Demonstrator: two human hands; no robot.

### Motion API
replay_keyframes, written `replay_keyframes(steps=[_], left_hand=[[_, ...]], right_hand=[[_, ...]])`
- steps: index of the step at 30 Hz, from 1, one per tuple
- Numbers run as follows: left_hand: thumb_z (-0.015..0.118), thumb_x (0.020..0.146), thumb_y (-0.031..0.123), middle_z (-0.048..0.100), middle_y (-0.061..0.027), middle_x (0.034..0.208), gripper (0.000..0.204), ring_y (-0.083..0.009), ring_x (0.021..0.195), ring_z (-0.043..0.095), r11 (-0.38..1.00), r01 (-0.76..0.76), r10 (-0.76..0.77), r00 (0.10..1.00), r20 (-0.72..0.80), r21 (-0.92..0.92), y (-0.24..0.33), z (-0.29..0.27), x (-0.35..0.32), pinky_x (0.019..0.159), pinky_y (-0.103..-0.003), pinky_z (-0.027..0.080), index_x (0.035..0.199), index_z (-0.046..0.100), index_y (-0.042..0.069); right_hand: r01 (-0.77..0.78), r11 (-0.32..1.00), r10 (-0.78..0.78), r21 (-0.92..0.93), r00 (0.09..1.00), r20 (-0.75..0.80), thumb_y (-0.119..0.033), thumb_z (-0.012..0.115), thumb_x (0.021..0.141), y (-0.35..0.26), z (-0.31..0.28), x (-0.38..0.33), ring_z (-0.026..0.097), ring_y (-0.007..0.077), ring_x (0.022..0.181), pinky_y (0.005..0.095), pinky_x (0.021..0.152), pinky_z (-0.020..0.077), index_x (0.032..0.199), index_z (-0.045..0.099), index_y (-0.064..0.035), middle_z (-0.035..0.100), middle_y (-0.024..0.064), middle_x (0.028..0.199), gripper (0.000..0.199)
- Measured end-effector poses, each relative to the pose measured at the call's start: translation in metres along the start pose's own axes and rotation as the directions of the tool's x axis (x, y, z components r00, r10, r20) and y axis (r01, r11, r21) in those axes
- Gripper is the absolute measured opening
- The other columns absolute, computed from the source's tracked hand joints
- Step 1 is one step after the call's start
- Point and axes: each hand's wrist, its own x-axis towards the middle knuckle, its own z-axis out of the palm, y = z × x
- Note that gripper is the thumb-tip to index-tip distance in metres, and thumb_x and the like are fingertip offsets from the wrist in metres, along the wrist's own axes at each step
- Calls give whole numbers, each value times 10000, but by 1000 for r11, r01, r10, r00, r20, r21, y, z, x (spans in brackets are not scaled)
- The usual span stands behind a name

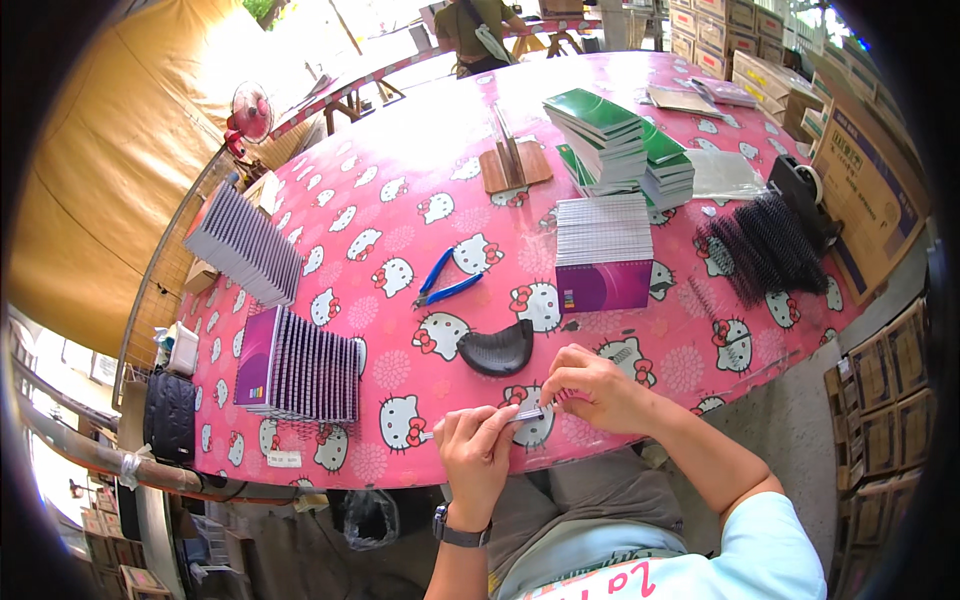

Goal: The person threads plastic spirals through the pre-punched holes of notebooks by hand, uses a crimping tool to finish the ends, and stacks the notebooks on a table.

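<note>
- The slim booklet [527, 413] is seen nearly edge-on between the hands, over the table's near edge; a slip there could drop it into the lap.
- The left hand [475, 440] is curled closed around the booklet's left part; a loose hold might let the pages slide out of line.
- The right hand [590, 385] has thumb and fingers pinched together at the booklet's right end; whether they grip anything small I cannot tell. A hard pull there could bend the edge.
- The black half-round tray [497, 350] sits just beyond the hands, where a knuckle could knock it.
- The blue-handled pliers [455, 290] lie farther off, spread open; careless reaching could nick a finger.
- The left notebook stack [315, 370] stands tall, so a bumped elbow might topple it.
- The black coils [765, 250] lie heaped at right and could tangle when pulled.
</note>
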Motion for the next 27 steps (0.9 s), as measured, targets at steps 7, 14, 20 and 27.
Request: replay_keyframes(steps=[7,14,20,27], left_hand=[[744,744,157,624,10,840,203,-179,821,560,999,-34,34,999,8,6,2,-5,2,759,-334,378,946,727,152],[763,720,164,644,-15,861,244,-203,843,567,999,5,-7,999,54,43,7,-4,3,795,-349,375,954,713,121],[776,696,188,641,11,905,301,-183,899,581,997,-37,31,996,84,71,14,11,2,832,-385,358,982,684,164],[789,684,165,662,-10,863,240,-182,845,587,996,-38,30,994,101,75,19,11,4,797,-334,366,900,692,122]], right_hand=[[54,998,-55,14,997,63,58,676,731,1,-2,2,534,276,964,368,831,449,957,633,-72,524,89,940,264],[38,996,-21,-84,981,192,-70,665,808,3,-4,-2,617,286,869,382,733,498,1081,602,-56,595,113,957,281],[86,961,-64,-264,994,94,-121,675,807,-7,-5,-4,611,261,878,369,736,511,988,596,-66,592,93,901,205],[101,939,-40,-329,981,190,-158,630,841,-4,-5,-8,603,266,895,371,741,518,938,588,-35,603,99,897,162]])
